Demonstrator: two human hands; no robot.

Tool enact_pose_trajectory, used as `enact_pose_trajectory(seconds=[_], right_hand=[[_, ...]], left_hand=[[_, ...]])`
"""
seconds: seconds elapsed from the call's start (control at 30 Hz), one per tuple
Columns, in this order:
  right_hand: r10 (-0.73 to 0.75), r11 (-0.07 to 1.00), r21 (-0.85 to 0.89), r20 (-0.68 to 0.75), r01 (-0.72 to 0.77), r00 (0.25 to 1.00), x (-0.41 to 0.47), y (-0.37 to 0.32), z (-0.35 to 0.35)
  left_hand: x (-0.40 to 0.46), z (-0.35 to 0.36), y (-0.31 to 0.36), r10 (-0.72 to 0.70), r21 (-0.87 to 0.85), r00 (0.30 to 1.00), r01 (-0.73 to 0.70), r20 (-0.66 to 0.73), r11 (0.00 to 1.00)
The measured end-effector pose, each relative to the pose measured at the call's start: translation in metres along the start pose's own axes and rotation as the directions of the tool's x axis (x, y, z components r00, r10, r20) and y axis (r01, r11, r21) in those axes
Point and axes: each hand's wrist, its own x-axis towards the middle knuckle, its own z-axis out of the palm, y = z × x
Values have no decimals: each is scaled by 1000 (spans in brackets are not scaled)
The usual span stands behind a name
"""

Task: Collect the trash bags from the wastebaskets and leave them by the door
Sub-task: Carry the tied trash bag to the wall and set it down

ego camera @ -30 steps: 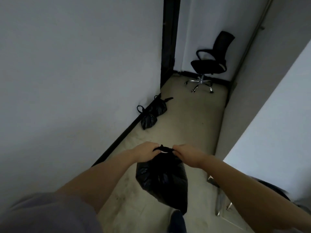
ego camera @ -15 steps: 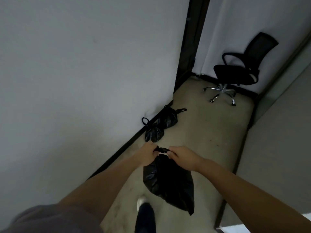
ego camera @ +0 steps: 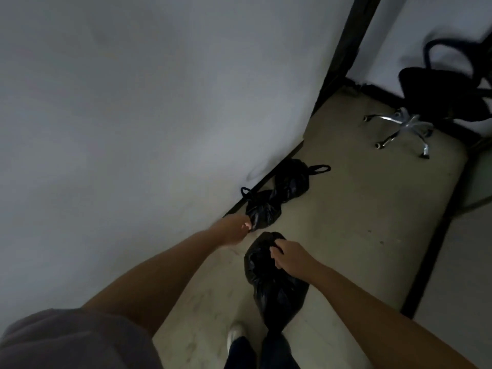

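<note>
My right hand [ego camera: 290, 255] grips the gathered top of a full black trash bag [ego camera: 277, 288], which hangs in front of my legs just above the floor. My left hand [ego camera: 234, 230] is off to the left of the bag's top, fingers curled. Its fingertips lie against the near edge of a tied black bag [ego camera: 262, 211] on the floor, and whether they hold anything is unclear. A second tied black bag [ego camera: 294, 179] lies just behind that one, against the white wall's dark skirting. The dark door frame [ego camera: 346, 49] stands farther along that wall.
A black office chair [ego camera: 439, 94] with a chrome star base stands at the far right near the back wall. A grey partition [ego camera: 466, 262] bounds the beige floor strip on the right. My shoe [ego camera: 234, 336] is at the bottom.
I have walked closer to the two floor bags. My hands, together on the bag's top before, have come apart: the left moved toward the nearer floor bag and the right keeps the bag.
</note>
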Motion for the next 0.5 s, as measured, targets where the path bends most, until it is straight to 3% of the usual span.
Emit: enact_pose_trajectory(seconds=[0.1,0.2,0.33,0.5], right_hand=[[50,996,-75,139,-39,989,75,15,17],[97,992,-95,220,-78,971,154,27,40],[132,990,-69,173,-122,976,253,42,71],[143,990,-20,98,-141,985,345,71,122]], left_hand=[[47,-15,-42,-14,178,991,38,-134,983],[91,-20,-98,79,436,972,26,-221,899],[129,-25,-173,252,704,919,38,-303,710],[147,-19,-245,431,854,851,39,-301,519]])
